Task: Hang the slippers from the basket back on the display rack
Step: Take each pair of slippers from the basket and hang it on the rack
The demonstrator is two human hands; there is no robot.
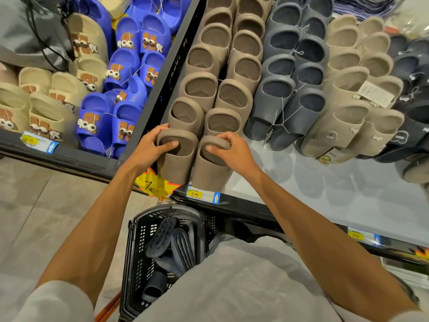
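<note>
Holding two brown slippers, you have one in each grip. Your left grip [151,147] is clamped on the strap of the left brown slipper [176,163], thumb inside the opening. Your right grip [232,151] is clamped the same way on the right brown slipper [211,175]. Both sit side by side at the foot of the display rack [232,203], toes at its front edge, and they close two brown columns [202,87] with six more showing above each.

To the right stand two columns of dark grey slippers [285,89], then beige slippers [348,108], one with a white paper tag [376,94] whose print is too small to read. To the left, past a black divider [171,66], are blue slippers [125,66] and cream slippers [51,112] with cartoon-eyed patches.

Below your arms the black basket [132,252] holds dark slippers [169,245], at least three; your shirt hides the rest.

A yellow price label [195,194] under the pair reads "8.90". The starburst sign [154,184] beside it shows a handwritten "7". The two other shelf labels are blurred.
</note>
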